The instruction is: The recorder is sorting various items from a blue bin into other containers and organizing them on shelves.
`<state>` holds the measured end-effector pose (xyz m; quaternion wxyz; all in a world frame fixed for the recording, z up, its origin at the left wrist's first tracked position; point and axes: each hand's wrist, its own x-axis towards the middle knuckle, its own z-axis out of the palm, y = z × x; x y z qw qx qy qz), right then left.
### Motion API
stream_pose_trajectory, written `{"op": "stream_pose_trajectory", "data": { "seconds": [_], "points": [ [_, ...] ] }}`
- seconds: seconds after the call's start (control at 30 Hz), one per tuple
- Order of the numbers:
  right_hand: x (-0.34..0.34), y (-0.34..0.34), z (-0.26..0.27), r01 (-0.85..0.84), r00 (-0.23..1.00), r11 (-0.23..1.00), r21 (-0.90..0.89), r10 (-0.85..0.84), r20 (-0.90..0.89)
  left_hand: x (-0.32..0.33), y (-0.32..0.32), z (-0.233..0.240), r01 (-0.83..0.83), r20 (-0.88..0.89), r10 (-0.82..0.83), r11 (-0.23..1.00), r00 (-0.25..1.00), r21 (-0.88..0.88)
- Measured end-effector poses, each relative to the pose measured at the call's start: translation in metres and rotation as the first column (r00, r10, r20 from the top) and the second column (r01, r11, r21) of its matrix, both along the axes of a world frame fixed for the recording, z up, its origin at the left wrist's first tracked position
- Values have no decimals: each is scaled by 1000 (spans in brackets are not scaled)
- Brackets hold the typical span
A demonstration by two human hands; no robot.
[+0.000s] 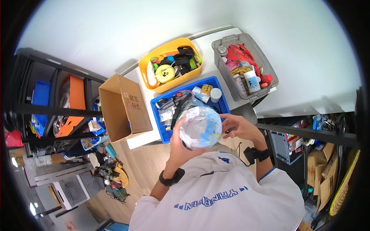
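Note:
My left hand [180, 144] grips a round, clear plastic-wrapped package [200, 128] with blue and white printing, its thumb along the lower edge and its fingers at the left side. My right hand [237, 127] is at the package's right side, fingers bent and apart; whether a fingertip touches it I cannot tell. The package is held above the near edge of a blue plastic bin [156, 115]. In that bin lie a white cylindrical container [216, 95], a white tube or bottle [201, 96], a yellow packet [206, 89] and clear plastic bags [167, 115].
Behind the blue bin stands a yellow bin [142, 69] of mixed items. At the right is a grey translucent bin [264, 65] with bottles and a red pouch [241, 55]. An open cardboard box [136, 109] rests at the left. Black shelving [57, 109] stands beyond it.

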<state>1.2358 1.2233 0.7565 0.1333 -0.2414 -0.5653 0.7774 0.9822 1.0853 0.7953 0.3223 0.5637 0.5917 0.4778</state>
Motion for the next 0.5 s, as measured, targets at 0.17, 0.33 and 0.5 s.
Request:
{"op": "stream_pose_trajectory", "data": {
  "seconds": [0.17,0.33,0.5],
  "points": [
    [-22,-2,17,-23,988,995,102,7,152,-28,-12,5,-184,585,197,979,786,-82],
    [-68,-20,40,-13,986,980,199,-21,166,-71,-32,10,-204,577,168,979,800,-3],
    [-131,-41,85,8,999,853,521,-29,32,-111,-51,25,-116,618,98,993,780,-11]
  ]
}}
